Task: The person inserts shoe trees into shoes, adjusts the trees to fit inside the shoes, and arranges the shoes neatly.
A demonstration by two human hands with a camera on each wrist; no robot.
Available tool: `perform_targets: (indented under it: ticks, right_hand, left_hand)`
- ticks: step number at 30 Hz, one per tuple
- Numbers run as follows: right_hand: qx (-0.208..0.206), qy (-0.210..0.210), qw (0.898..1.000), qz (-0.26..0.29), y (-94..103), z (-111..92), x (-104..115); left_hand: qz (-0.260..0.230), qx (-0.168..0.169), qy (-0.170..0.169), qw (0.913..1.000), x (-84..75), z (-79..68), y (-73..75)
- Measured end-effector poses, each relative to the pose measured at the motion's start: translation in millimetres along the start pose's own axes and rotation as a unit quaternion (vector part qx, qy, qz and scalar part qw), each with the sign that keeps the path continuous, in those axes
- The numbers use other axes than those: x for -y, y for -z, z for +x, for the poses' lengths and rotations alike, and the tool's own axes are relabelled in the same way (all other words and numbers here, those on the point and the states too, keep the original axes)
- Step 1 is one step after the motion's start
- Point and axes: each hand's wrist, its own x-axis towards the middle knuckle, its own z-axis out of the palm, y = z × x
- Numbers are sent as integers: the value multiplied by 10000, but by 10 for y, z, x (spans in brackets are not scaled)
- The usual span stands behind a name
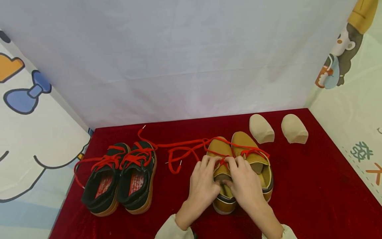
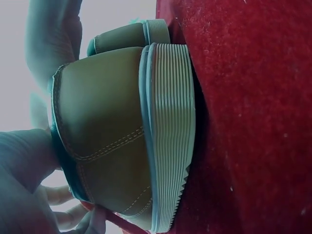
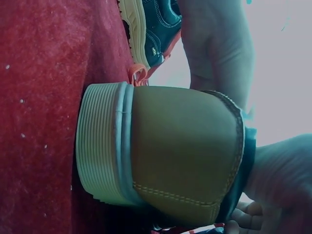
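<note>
- Two hands work at one tan shoe: the left hand and the right hand both lie over its opening, fingers bent onto the red lace at its tongue.
- Each grip pinches that lace; the fingertips meet at the crossing over the tongue.
- Two tan shoes stand side by side, touching, at the middle of the red bench, toes pointing away from the person; the second tan shoe is on the right, and the hands leave it alone.
- The lace trails left from the tan pair across the cloth in loose loops, its tips lying free.
- Two black shoes with red laces stand together well to the left.
- Two beige toe stuffers lie apart from each other behind the tan pair, to the right.
- The wrist views show the tan shoe's heel and its ribbed sole resting on the cloth.
</note>
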Motion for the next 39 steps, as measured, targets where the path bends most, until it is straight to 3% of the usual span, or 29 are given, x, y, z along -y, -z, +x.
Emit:
perform_targets:
  ticks: [7,18,25,32,39]
  right_hand:
    - [-56,73,9998,-153,-19,14,-17]
    - [-43,829,9962,-281,19,-3,-80]
    - [-99,1298,9904,-458,56,45,-167]
    - [364,1231,9900,-589,107,119,-279]
    - [498,1249,9894,-549,93,135,-344]
  left_hand:
    - [-49,-46,62,10000,16,18,-3]
    - [-42,597,48,9982,47,40,59]
    - [-152,1095,-269,9935,112,105,94]
    - [-408,1891,-192,9809,189,172,105]
    - [-271,1845,-246,9822,208,202,89]
